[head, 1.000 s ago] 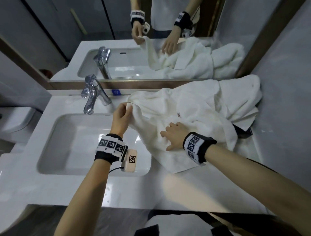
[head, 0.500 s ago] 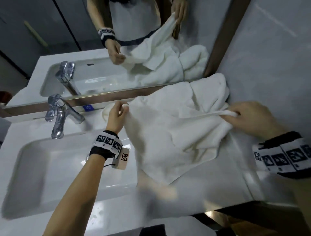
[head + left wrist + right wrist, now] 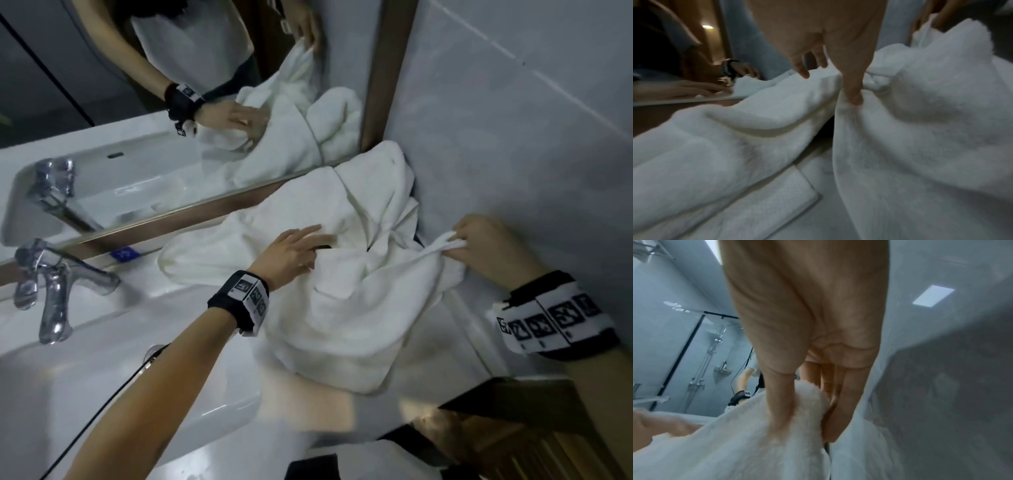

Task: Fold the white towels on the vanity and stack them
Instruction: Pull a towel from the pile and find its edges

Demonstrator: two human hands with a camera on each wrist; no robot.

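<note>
A heap of rumpled white towels (image 3: 342, 308) lies on the vanity counter (image 3: 291, 431), right of the sink and against the side wall. My left hand (image 3: 308, 246) reaches into the middle of the heap, fingers straight and sliding at a fold. In the left wrist view one fingertip (image 3: 853, 97) presses into the towel (image 3: 920, 129) while the other fingers stay spread above it. My right hand (image 3: 452, 245) pinches a towel corner close to the wall and pulls it taut. The right wrist view shows the thumb and fingers of that hand (image 3: 807, 412) clamped on the fluffy edge (image 3: 756, 443).
The sink basin (image 3: 102, 394) and chrome faucet (image 3: 54, 294) sit to the left. A mirror (image 3: 171, 102) runs along the back, and the grey tiled wall (image 3: 513, 137) closes the right side. A flat textured white cloth (image 3: 756, 203) lies under the heap.
My left hand has let go of the towel's left edge and moved right into the middle of the heap. My right hand still pinches the corner by the wall.
</note>
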